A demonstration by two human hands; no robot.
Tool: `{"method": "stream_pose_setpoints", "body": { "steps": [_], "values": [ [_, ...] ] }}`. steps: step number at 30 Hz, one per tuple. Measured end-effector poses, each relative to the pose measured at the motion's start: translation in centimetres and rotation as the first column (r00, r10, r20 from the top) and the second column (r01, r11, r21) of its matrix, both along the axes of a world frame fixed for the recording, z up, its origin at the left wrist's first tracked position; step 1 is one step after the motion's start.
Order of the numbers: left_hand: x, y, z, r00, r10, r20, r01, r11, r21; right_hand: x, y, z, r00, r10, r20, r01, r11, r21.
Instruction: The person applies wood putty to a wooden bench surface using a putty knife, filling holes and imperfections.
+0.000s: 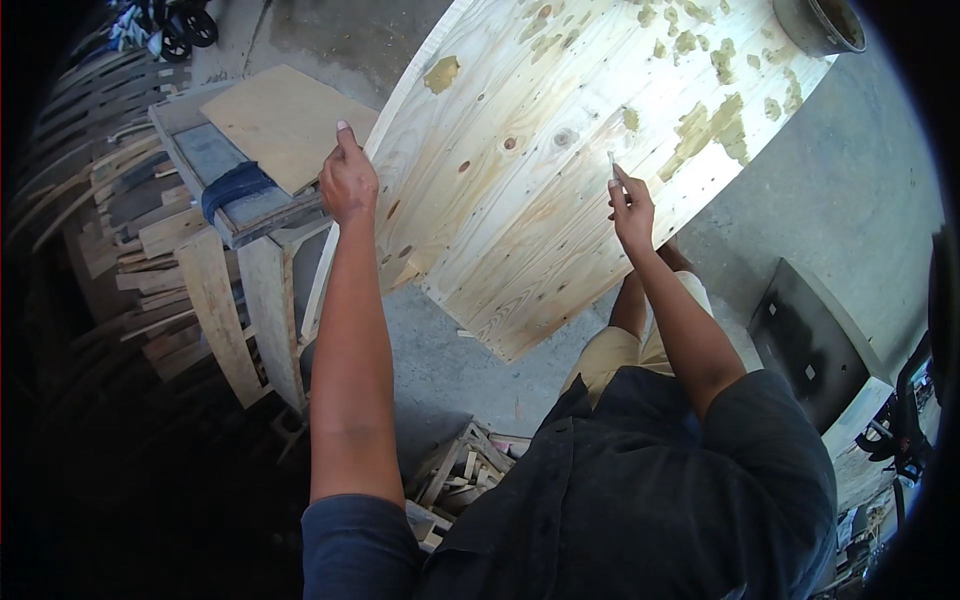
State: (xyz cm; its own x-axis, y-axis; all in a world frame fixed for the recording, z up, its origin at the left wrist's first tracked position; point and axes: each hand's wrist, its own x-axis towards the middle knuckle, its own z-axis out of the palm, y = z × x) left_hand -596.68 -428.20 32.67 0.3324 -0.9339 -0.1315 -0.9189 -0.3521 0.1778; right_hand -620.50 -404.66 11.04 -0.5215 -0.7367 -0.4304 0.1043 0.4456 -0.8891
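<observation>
Pale wooden panel [520, 200] spans the middle of the view, in front of the person; knots, plank seams, yellowish-brown patches [735, 125], thickest toward the far right. Right hand [632, 213] over the panel near its right edge, thumb and fingers pinching a thin, pale tool [613, 166], tip pointing away from the body. Left hand [349, 182] at the panel's left edge, fingers curled, thumb up; cannot tell if it grips the edge.

Containers: bucket [802, 30] at the panel's far right corner, inner wall brownish, contents not readable. Shallow tray [178, 145] left of the left hand, bluish-grey inside, dark blue cloth [242, 190] draped across its near end, plywood sheet [290, 125] lying partly over it.

Farther out: offcuts [470, 465] heaped low, near the person; stacked timber [160, 270] far left; dark board [820, 345] at right.
</observation>
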Motion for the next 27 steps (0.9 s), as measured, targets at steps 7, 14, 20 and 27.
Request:
{"method": "stream_pose_setpoints", "body": {
  "steps": [7, 14, 20, 27],
  "values": [
    [0.2, 0.0, -0.1, 0.999, -0.035, -0.015, 0.035, 0.999, -0.009, -6.2, 11.3, -2.8, 0.952, -0.259, 0.162, 0.181, 0.906, 0.383],
    [0.4, 0.1, -0.3, 1.000, 0.007, -0.003, -0.007, 1.000, 0.001, -13.4, 20.7, -4.8, 0.960, -0.247, 0.134, 0.185, 0.914, 0.361],
    [0.8, -0.1, -0.8, 0.994, 0.040, -0.103, -0.041, 0.999, -0.005, -20.5, 29.1, -3.7, 0.950, -0.279, 0.141, 0.177, 0.850, 0.496],
    [-15.5, 10.7, -5.7, 0.753, -0.622, 0.214, 0.624, 0.574, -0.530, -31.2, 33.7, -6.0, 0.995, 0.081, -0.066, 0.008, 0.564, 0.826]
  ]
}}
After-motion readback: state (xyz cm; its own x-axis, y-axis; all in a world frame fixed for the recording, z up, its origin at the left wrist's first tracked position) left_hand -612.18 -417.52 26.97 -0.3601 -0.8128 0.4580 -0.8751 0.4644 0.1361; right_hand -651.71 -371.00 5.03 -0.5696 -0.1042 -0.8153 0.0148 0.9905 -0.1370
